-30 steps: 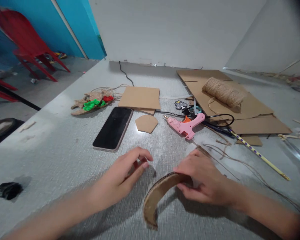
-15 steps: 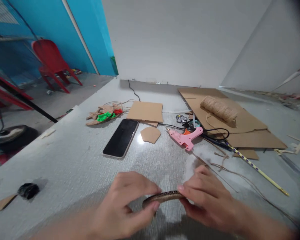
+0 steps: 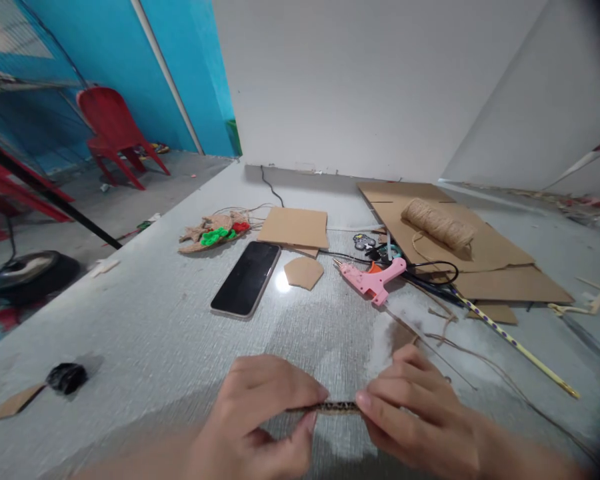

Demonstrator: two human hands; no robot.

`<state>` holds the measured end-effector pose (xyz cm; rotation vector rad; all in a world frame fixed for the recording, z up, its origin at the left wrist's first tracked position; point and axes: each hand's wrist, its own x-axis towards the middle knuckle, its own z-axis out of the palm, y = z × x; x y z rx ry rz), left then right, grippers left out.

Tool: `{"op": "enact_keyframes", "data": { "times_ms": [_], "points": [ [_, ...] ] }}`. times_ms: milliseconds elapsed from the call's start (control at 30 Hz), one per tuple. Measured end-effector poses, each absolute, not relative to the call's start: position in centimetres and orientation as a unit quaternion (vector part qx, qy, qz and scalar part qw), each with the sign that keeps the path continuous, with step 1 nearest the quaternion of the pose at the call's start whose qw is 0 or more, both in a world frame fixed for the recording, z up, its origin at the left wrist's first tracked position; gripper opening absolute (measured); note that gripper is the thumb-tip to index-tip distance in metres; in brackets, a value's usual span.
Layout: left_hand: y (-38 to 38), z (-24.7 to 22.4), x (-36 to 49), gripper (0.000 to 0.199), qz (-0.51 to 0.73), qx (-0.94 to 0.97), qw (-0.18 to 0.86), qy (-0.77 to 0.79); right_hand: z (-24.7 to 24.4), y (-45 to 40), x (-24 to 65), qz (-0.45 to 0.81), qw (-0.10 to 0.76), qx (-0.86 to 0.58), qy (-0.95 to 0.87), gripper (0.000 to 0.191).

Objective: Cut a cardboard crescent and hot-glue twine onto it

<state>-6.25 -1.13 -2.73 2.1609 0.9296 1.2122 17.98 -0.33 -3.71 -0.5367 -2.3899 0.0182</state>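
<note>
Between my two hands is a small piece of corrugated cardboard (image 3: 337, 407), seen edge-on with its flutes showing. My left hand (image 3: 265, 417) pinches its left end between thumb and forefinger. The right end is gripped by the fingers of my right hand (image 3: 420, 407), whose thumb side is partly hidden. Beyond the hands lies a loose cut cardboard shape (image 3: 304, 273), with a black phone (image 3: 246, 279) to its left. A pink glue gun (image 3: 373, 280) rests to its right, nozzle pointing left.
A roll of twine (image 3: 437, 223) sits on large cardboard sheets (image 3: 505, 283). A patterned yellow pencil (image 3: 520, 343) lies at right. Twine-covered craft with green and red bits (image 3: 217, 233) is at back left. Crumpled black plastic (image 3: 67, 378) and a cardboard scrap (image 3: 17, 403) lie front left.
The cardboard piece has tipped from showing some of its face to nearly edge-on and level. Both hands keep hold of it. The whole view has shifted slightly.
</note>
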Motion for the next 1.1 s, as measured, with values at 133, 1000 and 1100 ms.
{"op": "enact_keyframes", "data": {
  "times_ms": [133,1000,1100],
  "points": [
    [-1.6,-3.4,-6.5,0.031,0.464,0.78,0.224,0.354,-3.7,-0.4,18.0,0.004,0.339,-0.207,-0.918,0.031],
    [0.0,-1.4,-6.2,0.021,0.471,0.813,0.225,0.258,-2.4,0.0,15.6,0.038,0.405,-0.257,-0.877,0.028],
    [0.2,-1.0,-5.7,0.018,0.468,0.824,0.213,0.24,-1.9,0.0,15.4,0.027,0.397,-0.263,-0.879,0.025]
  ]
}}
